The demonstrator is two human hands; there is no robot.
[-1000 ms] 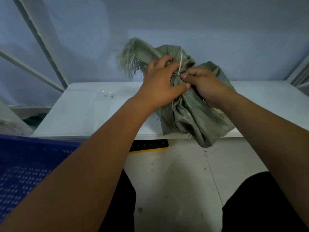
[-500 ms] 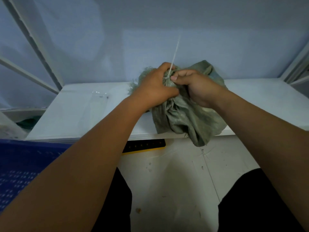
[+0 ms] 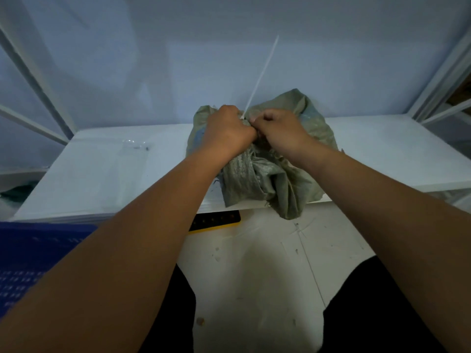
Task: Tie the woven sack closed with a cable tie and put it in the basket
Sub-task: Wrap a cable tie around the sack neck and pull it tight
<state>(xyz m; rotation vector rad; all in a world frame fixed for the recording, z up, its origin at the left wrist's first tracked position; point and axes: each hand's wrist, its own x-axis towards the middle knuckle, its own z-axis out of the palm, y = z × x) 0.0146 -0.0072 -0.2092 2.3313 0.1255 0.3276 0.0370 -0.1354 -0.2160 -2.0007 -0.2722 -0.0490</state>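
Nearest, basket [image 3: 30,250] at 8 o'clock. Sack [image 3: 260,179] sits at table [image 3: 102,174] front edge, centre. L hand [image 3: 226,131] grip clamped on its bunched neck, prob. to keep it gathered. R hand [image 3: 283,131] grip curled tight at base of tie [image 3: 262,72], tail pointing to 1 o'clock.

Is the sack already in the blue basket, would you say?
No, the sack lies on the white table, apart from the basket at lower left.

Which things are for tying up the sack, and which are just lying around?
For the job: sack, cable tie, blue basket, left hand, right hand.
Lying about: clear wrapper on the table, black-and-yellow strip under it.
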